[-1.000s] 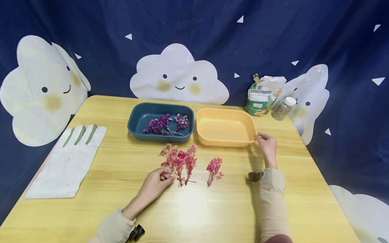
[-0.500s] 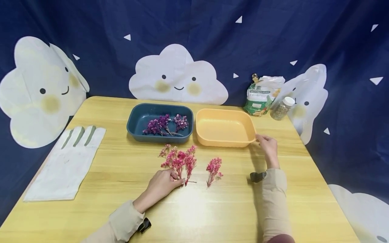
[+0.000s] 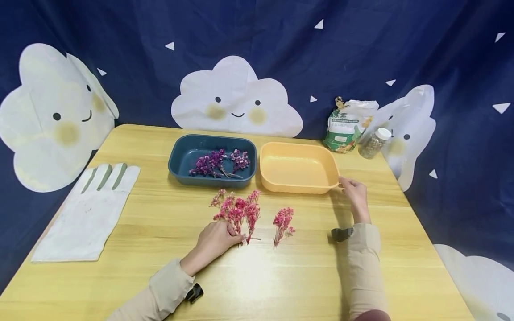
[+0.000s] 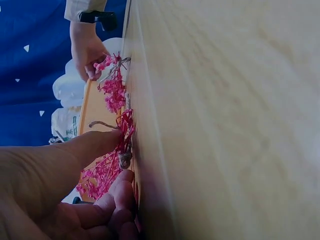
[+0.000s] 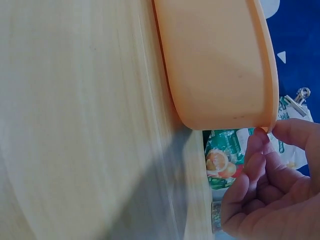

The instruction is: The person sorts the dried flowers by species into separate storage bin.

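My left hand is at the tied stems of a bunch of pink dried flowers on the table. In the left wrist view, its thumb and forefinger close round the stems by a twine knot. A second pink sprig stands right beside it, and a third pink sprig lies apart to the right. My right hand pinches the rim of the yellow plastic basin at its right front corner; the right wrist view shows thumb and forefinger on that rim.
A dark blue basin holding purple dried flowers stands left of the yellow one. White gloves lie at the left. At the back right are a clipped fertilizer bag and a white-capped jar.
My left hand has moved right from beside the pink bunch onto its stems, and the fingers have closed there. The right hand stays at the yellow basin's rim.
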Demonstrator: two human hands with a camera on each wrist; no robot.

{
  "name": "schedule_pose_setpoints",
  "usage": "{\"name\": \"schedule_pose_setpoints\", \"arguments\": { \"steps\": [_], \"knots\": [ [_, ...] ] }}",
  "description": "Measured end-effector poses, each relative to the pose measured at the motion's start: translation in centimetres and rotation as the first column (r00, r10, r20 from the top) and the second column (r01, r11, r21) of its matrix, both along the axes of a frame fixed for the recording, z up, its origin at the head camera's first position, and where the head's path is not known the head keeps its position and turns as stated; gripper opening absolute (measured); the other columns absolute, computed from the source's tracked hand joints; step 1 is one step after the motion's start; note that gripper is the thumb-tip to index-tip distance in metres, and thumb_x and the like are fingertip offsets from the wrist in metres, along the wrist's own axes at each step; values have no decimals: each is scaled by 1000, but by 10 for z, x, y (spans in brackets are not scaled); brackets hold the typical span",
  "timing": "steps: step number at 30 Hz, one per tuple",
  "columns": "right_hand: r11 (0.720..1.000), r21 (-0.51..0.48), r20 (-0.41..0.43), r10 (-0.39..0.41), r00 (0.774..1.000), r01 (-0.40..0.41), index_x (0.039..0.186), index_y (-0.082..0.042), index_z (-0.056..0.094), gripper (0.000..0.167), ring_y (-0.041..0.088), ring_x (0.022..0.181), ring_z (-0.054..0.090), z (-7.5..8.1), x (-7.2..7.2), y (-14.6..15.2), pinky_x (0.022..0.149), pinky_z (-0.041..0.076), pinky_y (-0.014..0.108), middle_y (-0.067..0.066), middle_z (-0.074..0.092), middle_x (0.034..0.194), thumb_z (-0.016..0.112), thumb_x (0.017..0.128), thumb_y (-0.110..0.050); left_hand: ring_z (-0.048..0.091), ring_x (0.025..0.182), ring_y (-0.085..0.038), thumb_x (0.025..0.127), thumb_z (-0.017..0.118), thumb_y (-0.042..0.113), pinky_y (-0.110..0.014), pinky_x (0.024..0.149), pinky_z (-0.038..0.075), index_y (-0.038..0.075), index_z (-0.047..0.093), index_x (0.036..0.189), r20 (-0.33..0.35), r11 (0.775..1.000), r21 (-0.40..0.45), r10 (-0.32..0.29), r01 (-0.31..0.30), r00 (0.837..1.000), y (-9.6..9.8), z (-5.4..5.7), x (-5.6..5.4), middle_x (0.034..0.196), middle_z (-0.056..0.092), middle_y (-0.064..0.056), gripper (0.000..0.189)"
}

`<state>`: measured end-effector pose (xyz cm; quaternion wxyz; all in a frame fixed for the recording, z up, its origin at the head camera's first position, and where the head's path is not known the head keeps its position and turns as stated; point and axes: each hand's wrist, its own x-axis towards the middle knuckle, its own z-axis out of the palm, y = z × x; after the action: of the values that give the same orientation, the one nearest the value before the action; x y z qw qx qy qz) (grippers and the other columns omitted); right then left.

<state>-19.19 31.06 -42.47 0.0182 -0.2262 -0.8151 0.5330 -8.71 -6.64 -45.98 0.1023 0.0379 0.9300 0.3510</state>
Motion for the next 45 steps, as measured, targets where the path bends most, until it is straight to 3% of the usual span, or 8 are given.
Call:
{"name": "schedule_pose_setpoints", "arguments": {
  "steps": [4, 11, 16, 23, 32, 40, 45],
  "knots": [
    [1000, -7, 4, -9, 1000, 9, 118, 3, 58, 44, 16, 91, 51, -1, 0, 0, 91, 44, 33, -13, 56, 80, 55, 95, -35, 47, 52, -10, 76, 78, 37, -26, 45, 38, 18, 62, 60, -5, 1000, -2, 7, -7, 1000, -1, -1, -2, 63, 58, 7, 29],
    [999, -21, -18, -29, 999, 28, 111, -1, 61, 36, 12, 84, 51, 0, -2, 1, 85, 45, 28, -15, 57, 76, 56, 94, -33, 50, 56, -8, 78, 77, 32, -26, 49, 40, 17, 68, 76, -16, 997, 79, 2, -1, 1000, -8, -4, -5, 65, 58, 7, 17],
    [998, -41, -48, -48, 998, 46, 99, -6, 62, 24, 10, 78, 53, 2, -3, -1, 79, 47, 24, -15, 58, 72, 58, 94, -29, 54, 59, -6, 80, 76, 29, -27, 53, 43, 16, 70, 79, -31, 992, 128, 23, -18, 999, -11, -5, -8, 67, 62, 9, 13],
    [998, -41, -34, -38, 999, 37, 100, -5, 62, 24, 13, 81, 52, 0, -4, -2, 82, 48, 25, -13, 58, 75, 56, 94, -28, 58, 62, -6, 81, 74, 20, -29, 62, 49, 13, 69, 78, -32, 979, 198, 46, -39, 998, -16, -7, -9, 69, 65, 7, 9],
    [1000, -24, -26, -13, 1000, 13, 110, 1, 60, 36, 10, 81, 50, -3, -2, -2, 83, 47, 26, -13, 56, 77, 55, 95, -31, 59, 61, -8, 82, 73, 16, -29, 63, 50, 10, 67, 77, 16, 963, 265, 41, -44, 999, -23, -5, -3, 69, 67, 4, 10],
    [999, -24, -38, -23, 999, 22, 110, 4, 60, 39, 12, 79, 53, -3, -2, -1, 85, 46, 29, -12, 56, 77, 55, 95, -32, 59, 63, -10, 80, 74, 15, -27, 63, 48, 8, 65, 80, 83, 952, 295, 61, -83, 995, -28, 5, 5, 70, 66, 2, 12],
    [999, -26, -41, -34, 999, 33, 107, 3, 62, 37, 12, 78, 53, -3, 0, -2, 85, 46, 30, -12, 56, 75, 57, 95, -32, 59, 63, -13, 82, 72, 14, -26, 60, 44, 8, 61, 83, 109, 935, 350, 24, -61, 994, -29, 8, 5, 71, 67, 1, 12]
  ]
}}
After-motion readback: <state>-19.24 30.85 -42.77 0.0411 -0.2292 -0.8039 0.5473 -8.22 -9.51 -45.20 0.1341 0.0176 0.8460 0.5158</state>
